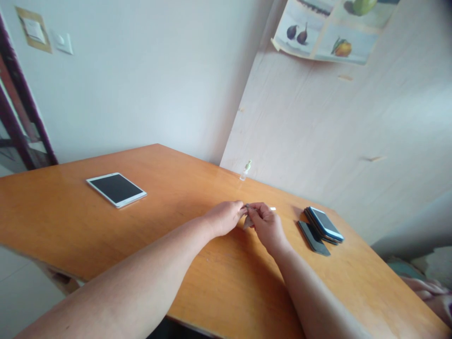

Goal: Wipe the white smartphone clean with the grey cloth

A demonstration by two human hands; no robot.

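Over the middle of the table, my left hand (pixel 226 218) and my right hand (pixel 267 226) meet with their fingertips pinched together. Between them is a small greyish piece (pixel 248 221), thin and soft-looking like cloth; its kind is too small to tell. Its lower corner hangs below the right fingers, which close on it. The left fingertips press at its upper end, where the fingers partly hide it. A small white object (pixel 273 208) lies on the table just beyond my right hand.
A white-framed tablet (pixel 116 189) lies at the left. Behind my hands stands a small clear bottle (pixel 245 171) with a pale green top. Stacked phones (pixel 325 223) and a dark phone (pixel 313 238) are at the right. The orange-brown table (pixel 169 174) meets the wall behind.
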